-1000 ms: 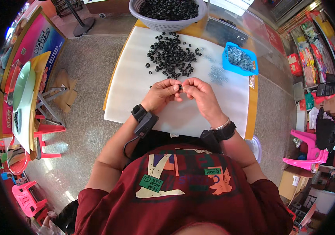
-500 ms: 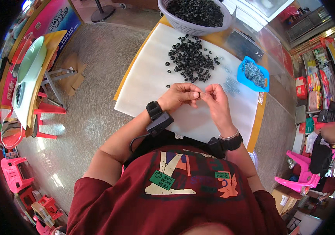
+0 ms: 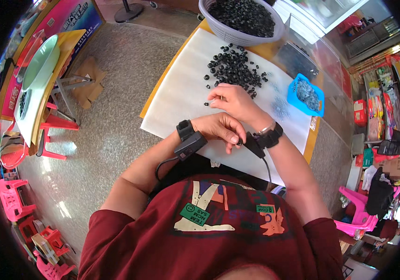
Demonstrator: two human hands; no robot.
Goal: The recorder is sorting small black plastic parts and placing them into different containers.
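My left hand (image 3: pixel 219 127) is closed in a pinch on a small round black part (image 3: pixel 239 142) just above the white sheet (image 3: pixel 176 98). My right hand (image 3: pixel 234 100) reaches across in front of it, wrist over the left fingertips' side. Its thumb and forefinger are bent with a gap between them, beside a single black part (image 3: pixel 206 104) lying apart on the sheet. Beyond the right hand lies a loose pile of small black parts (image 3: pixel 234 67). A blue tray (image 3: pixel 315 110) of small silvery pieces stands to the right, with more silvery pieces (image 3: pixel 281 107) scattered beside it.
A grey plastic basket (image 3: pixel 237 37) full of black parts stands at the far edge of the table. Behind the blue tray is a clear panel (image 3: pixel 328 60). To the left stand another table (image 3: pixel 64 56) with a green basin (image 3: pixel 41 63), and red stools (image 3: pixel 57 123).
My hands have parted. The right has moved left across the left hand to the lone black part; the left has drawn lower with a black part. The view has shifted slightly.
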